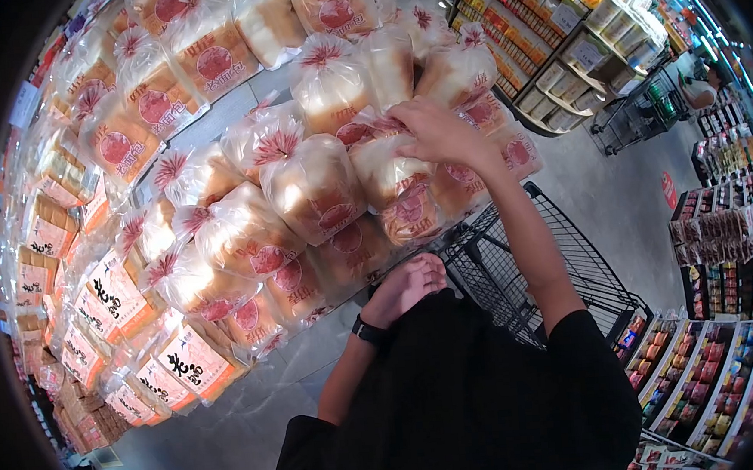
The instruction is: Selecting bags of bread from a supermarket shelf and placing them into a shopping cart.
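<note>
My right hand (431,128) pinches the gathered plastic top of a bagged bread loaf (382,163) in the middle of a bread display. That loaf sits on other bagged loaves. My left hand (415,281), with a dark watch on the wrist, is close to my body beside the display's front edge; its fingers are curled, and whether it touches the cart's handle is hidden. Left of the loaf under my right hand stands another bagged loaf (312,190) with a red-striped, tied top.
A black wire shopping cart (564,243) stands right of the display, by my right arm. Flat packs of sliced bread (194,366) lie at the lower left. Shelves of packaged goods (558,36) rise at the upper right, with another cart (647,112) beyond.
</note>
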### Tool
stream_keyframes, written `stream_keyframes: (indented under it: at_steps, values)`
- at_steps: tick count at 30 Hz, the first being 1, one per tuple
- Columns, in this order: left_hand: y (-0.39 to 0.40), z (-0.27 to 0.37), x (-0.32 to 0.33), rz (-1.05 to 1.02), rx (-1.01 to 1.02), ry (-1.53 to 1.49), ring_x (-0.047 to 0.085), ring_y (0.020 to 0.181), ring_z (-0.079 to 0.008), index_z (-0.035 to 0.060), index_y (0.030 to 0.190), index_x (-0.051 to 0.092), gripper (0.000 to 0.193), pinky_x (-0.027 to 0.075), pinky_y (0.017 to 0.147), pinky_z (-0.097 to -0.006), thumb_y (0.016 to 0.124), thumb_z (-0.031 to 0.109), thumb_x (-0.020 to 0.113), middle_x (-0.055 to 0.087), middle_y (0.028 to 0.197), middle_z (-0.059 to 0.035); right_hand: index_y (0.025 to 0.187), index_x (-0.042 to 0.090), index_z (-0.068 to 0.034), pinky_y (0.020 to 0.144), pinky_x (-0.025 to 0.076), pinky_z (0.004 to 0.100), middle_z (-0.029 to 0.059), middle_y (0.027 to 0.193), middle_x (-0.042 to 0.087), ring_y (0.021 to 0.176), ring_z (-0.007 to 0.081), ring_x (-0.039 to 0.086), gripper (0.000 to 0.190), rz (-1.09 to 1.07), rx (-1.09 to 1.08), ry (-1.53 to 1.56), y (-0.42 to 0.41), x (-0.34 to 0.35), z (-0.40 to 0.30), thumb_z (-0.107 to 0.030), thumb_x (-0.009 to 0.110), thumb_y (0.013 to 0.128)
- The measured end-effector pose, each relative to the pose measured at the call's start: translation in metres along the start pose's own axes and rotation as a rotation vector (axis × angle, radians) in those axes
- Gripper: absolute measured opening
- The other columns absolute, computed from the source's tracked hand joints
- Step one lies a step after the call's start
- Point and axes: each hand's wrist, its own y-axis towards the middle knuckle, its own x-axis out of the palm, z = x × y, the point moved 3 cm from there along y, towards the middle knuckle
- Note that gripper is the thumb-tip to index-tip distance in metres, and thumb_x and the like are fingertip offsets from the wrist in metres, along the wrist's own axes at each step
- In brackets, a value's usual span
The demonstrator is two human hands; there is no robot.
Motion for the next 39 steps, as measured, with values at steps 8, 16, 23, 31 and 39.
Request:
stream_keyframes:
  at_steps: [8,16,23,31,39]
  values:
    - [0.003,-0.006,-0.001,-0.002,0.001,0.006,0.057,0.112,-0.0199,0.0087,0.115,0.060,0.022,0.044,0.105,-0.0400,0.102,0.026,0.055,0.060,0.114,-0.0058,0.107,0.068,-0.004,0.094,0.047,0.0458,0.0125,0.105,0.068,0.106,0.0354,0.060,0.038,0.062,-0.164,-0.071,-0.007,-0.004,-0.002,-0.029,0.080,0.080]
    - [0.007,-0.017,0.010,-0.003,-0.005,-0.035,0.061,0.107,-0.0202,0.0059,0.117,0.061,0.023,0.046,0.104,-0.0381,0.105,0.025,0.055,0.064,0.112,-0.0071,0.111,0.071,-0.002,0.083,0.051,0.0406,0.0149,0.096,0.069,0.091,0.0312,0.063,0.039,0.170,-0.020,0.140,-0.044,-0.035,0.004,-0.025,0.080,0.081]
    - [0.016,-0.031,0.004,0.059,0.032,-0.117,0.061,0.103,-0.0210,0.0050,0.117,0.061,0.025,0.046,0.103,-0.0392,0.105,0.025,0.054,0.063,0.110,-0.0088,0.100,0.075,0.003,0.073,0.049,0.0304,0.0094,0.083,0.071,0.076,0.0159,0.063,0.037,0.289,0.274,0.575,-0.101,-0.070,0.025,-0.027,0.081,0.079]
    - [0.038,-0.041,0.028,0.041,0.060,-0.125,0.060,0.102,-0.0217,0.0046,0.118,0.061,0.028,0.045,0.101,-0.0382,0.104,0.028,0.055,0.064,0.110,-0.0090,0.098,0.075,0.004,0.071,0.049,0.0270,0.0032,0.085,0.071,0.077,0.0094,0.063,0.035,0.351,0.538,0.823,-0.171,-0.079,0.048,-0.024,0.082,0.078]
    - [0.056,-0.067,0.039,0.018,-0.081,-0.028,0.060,0.103,-0.0217,0.0054,0.116,0.062,0.030,0.044,0.100,-0.0376,0.104,0.032,0.055,0.064,0.109,-0.0083,0.099,0.075,0.004,0.069,0.048,0.0247,0.0003,0.083,0.071,0.075,0.0064,0.061,0.032,0.461,0.657,0.756,-0.271,-0.060,0.081,-0.019,0.082,0.077]
